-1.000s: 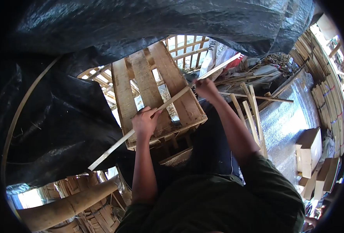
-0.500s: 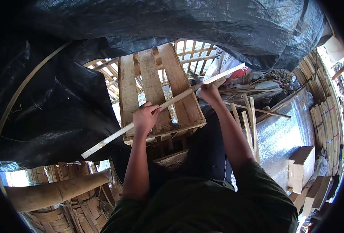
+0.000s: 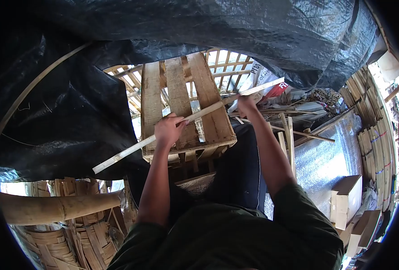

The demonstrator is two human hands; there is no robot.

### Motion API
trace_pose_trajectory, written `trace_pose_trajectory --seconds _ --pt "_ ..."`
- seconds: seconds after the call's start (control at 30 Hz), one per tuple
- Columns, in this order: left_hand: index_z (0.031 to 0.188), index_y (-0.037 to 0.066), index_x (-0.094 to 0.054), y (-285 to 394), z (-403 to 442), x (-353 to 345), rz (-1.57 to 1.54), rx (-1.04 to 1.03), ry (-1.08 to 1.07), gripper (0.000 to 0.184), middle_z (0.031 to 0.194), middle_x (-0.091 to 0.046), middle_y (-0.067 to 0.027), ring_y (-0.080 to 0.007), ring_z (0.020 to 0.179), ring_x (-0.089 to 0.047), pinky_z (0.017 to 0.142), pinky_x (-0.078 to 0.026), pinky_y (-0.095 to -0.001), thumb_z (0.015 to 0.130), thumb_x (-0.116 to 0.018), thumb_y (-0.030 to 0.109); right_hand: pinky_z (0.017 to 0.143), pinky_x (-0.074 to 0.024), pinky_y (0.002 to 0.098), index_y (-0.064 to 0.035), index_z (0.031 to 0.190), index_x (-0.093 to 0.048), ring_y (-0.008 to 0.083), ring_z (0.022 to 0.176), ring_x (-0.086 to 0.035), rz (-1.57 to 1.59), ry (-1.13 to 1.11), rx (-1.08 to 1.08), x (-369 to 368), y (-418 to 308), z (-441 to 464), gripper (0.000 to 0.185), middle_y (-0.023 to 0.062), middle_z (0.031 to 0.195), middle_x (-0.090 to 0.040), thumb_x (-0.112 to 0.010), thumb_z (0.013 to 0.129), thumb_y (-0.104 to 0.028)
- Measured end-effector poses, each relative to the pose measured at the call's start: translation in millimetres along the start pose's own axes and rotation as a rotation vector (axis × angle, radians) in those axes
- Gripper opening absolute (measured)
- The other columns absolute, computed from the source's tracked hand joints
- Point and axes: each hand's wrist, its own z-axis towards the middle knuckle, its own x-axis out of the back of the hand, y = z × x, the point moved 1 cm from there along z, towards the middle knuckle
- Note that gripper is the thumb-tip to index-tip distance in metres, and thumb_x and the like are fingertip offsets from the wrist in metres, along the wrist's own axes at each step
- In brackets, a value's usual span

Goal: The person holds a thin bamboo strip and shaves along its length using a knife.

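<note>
The left hand (image 3: 169, 129) is clamped on a long, pale wooden strip (image 3: 204, 112), thumb along its upper side, and the strip's lower end juts out below and to the left of it. The right hand (image 3: 246, 106) is at the strip farther up, fingers curled; they are too hidden and blurred to tell whether they are clamped on the strip or on something else. The strip slants between the 2 hands, crossing above a wooden crate (image 3: 179, 90) whose 3 slats lie beneath and between them. A black sheet (image 3: 60, 103) hangs to the left of the left hand, and a thick bamboo pole (image 3: 60, 209) lies below it, well apart. Just beyond the right hand is a printed sack (image 3: 257, 76); narrow sticks (image 3: 291, 139) stand to its lower right, beside the forearm.
</note>
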Motion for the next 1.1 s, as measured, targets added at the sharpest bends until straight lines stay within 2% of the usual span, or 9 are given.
trace_pose_trajectory --seconds 0.13,0.17,0.53,0.67,0.8,0.93,1.0,1.03,1.1 --pt "0.095 0.020 -0.077 -1 0 -3 -0.008 0.040 -0.019 0.031 0.082 -0.063 -0.0034 -0.0273 0.079 -0.067 0.070 -0.052 -0.0408 0.084 -0.070 0.048 0.054 -0.0538 0.0402 0.0053 0.094 -0.063 0.0292 0.063 -0.068 -0.263 0.292 0.515 -51 71 52 0.046 0.0227 0.073 -0.066 -0.045 0.099 -0.037" --pt "0.095 0.020 -0.077 -1 -1 -4 -0.007 0.042 -0.016 0.031 0.082 -0.063 -0.0034 -0.0273 0.079 -0.067 0.070 -0.052 -0.0408 0.084 -0.070 0.048 0.048 -0.0515 0.0373 0.0063 0.096 -0.064 0.0266 0.055 -0.066 -0.146 0.096 0.319 -33 31 0 0.047 0.0201 0.072 -0.066 -0.043 0.101 -0.036" --pt "0.094 0.022 -0.077 -4 -3 -4 -0.048 -0.017 0.048 0.028 0.081 -0.062 -0.0038 -0.0276 0.080 -0.067 0.071 -0.052 -0.0411 0.085 -0.070 0.047 0.058 -0.0564 0.0448 0.0044 0.102 -0.065 0.0349 0.065 -0.070 0.088 0.173 0.119 11 24 30 0.046 0.0240 0.077 -0.068 -0.042 0.102 -0.034" --pt "0.093 0.021 -0.077 -4 -3 -5 -0.029 0.020 0.023 0.028 0.080 -0.062 -0.0041 -0.0278 0.080 -0.067 0.072 -0.052 -0.0413 0.084 -0.070 0.047 0.057 -0.0541 0.0433 0.0021 0.095 -0.066 0.0338 0.061 -0.068 -0.384 0.142 0.261 -9 34 13 0.046 0.0239 0.075 -0.067 -0.041 0.101 -0.036" --pt "0.091 0.021 -0.077 -2 -4 0 -0.032 0.006 0.053 0.028 0.081 -0.063 -0.0038 -0.0272 0.080 -0.067 0.071 -0.052 -0.0409 0.084 -0.070 0.048 0.053 -0.0547 0.0419 0.0010 0.100 -0.068 0.0313 0.066 -0.069 0.100 0.182 0.001 30 24 12 0.042 0.0204 0.075 -0.068 -0.042 0.101 -0.032" --pt "0.089 0.020 -0.076 -2 -5 0 -0.014 0.006 0.025 0.028 0.082 -0.063 -0.0039 -0.0271 0.079 -0.067 0.071 -0.052 -0.0410 0.084 -0.071 0.048 0.041 -0.0482 0.0347 0.0032 0.104 -0.057 0.0209 0.050 -0.059 -0.420 0.010 0.265 6 35 20 0.044 0.0115 0.071 -0.062 -0.042 0.103 -0.038" --pt "0.089 0.020 -0.076 -4 -5 -2 -0.017 -0.012 0.055 0.028 0.082 -0.063 -0.0038 -0.0270 0.079 -0.067 0.070 -0.052 -0.0409 0.083 -0.071 0.047 0.041 -0.0467 0.0349 0.0007 0.095 -0.055 0.0177 0.048 -0.057 0.342 -0.086 0.038 31 33 24 0.043 0.0087 0.066 -0.059 -0.042 0.103 -0.040" --pt "0.089 0.020 -0.076 -4 -6 -4 -0.022 -0.027 0.081 0.028 0.082 -0.063 -0.0038 -0.0270 0.079 -0.067 0.070 -0.052 -0.0409 0.083 -0.071 0.047 0.036 -0.0391 0.0330 -0.0026 0.091 -0.052 0.0134 0.042 -0.049 0.117 0.156 0.032 38 30 23 0.038 0.0061 0.062 -0.055 -0.040 0.104 -0.036" --pt "0.089 0.020 -0.076 -3 -6 -2 -0.021 -0.008 0.059 0.028 0.082 -0.063 -0.0038 -0.0269 0.079 -0.067 0.071 -0.052 -0.0408 0.083 -0.071 0.047 0.035 -0.0367 0.0322 -0.0032 0.089 -0.052 0.0130 0.040 -0.045 0.055 0.043 0.073 -4 32 -7 0.037 0.0059 0.062 -0.055 -0.040 0.104 -0.035"
